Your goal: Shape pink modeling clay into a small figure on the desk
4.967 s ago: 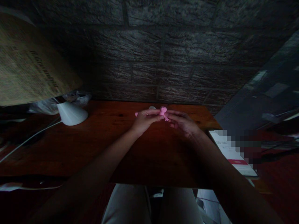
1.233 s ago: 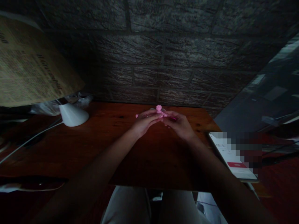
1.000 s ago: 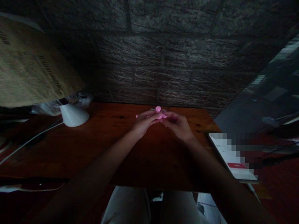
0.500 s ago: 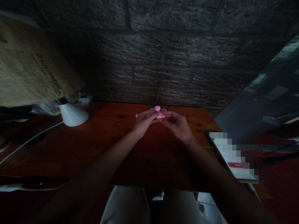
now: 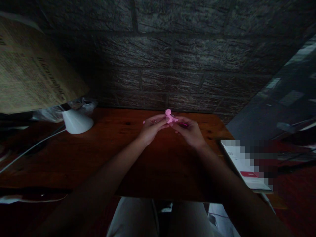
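Observation:
Above the far part of the wooden table, both hands meet at a small pink figure (image 5: 170,117), apparently of soft modelling clay, with a round knob on top. My left hand (image 5: 154,128) is closed round its left side, thumb pressed on the front. From the right, my right hand (image 5: 190,130) pinches the figure's side between thumb and fingers. Something thin and magenta (image 5: 184,124) shows inside the right hand; its kind cannot be made out. A bit of pink (image 5: 144,122) peeks out beside the left hand's knuckles. The fingers hide the figure's lower part.
The wooden table (image 5: 98,158) runs up to a dark brick wall (image 5: 153,56). At left stand a white lamp base (image 5: 76,121) with a cord, a printed brown shade (image 5: 32,72) and crumpled clear plastic (image 5: 86,105). A white flat object (image 5: 237,161), partly blurred, lies at right.
The pink figure has risen slightly and shifted a little right, showing more of its body between my hands. My right hand has moved slightly right, still at the figure.

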A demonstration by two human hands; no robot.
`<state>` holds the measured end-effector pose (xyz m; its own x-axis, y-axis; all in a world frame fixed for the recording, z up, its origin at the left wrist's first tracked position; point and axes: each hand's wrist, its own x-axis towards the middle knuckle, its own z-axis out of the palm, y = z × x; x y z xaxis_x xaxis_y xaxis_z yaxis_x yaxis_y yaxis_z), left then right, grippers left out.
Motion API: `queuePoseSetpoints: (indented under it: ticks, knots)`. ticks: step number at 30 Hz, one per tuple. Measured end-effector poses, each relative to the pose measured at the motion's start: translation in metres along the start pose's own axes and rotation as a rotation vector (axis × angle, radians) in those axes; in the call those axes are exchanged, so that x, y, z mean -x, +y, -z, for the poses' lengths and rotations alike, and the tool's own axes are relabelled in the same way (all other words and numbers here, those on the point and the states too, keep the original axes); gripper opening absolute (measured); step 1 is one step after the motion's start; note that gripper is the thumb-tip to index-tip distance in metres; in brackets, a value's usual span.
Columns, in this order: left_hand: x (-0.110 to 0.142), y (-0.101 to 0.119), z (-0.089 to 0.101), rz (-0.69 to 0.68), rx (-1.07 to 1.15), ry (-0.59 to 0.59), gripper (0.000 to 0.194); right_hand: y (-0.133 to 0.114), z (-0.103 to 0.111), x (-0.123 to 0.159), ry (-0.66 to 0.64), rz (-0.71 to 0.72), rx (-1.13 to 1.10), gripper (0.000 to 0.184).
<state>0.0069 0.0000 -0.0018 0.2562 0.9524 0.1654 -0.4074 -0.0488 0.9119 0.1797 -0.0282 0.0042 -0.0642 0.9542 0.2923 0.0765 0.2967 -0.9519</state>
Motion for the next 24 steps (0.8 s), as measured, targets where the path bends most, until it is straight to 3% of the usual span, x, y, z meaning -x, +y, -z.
queuePoseSetpoints:
  ticks: [8, 19, 24]
  knots:
    - [0.002, 0.0014, 0.0011, 0.004, -0.076, 0.009, 0.034, -0.0076, 0.0037, 0.0001, 0.022, -0.084, -0.054, 0.042]
    - [0.0011, 0.0013, 0.0052, 0.092, -0.119, -0.005, 0.033, -0.0039, 0.0021, 0.0002, -0.061, -0.111, -0.056, 0.043]
    - [-0.0018, -0.0024, 0.0096, 0.1, -0.115, -0.004, 0.034, -0.001, 0.0068, 0.0004, -0.105, -0.193, -0.038, 0.052]
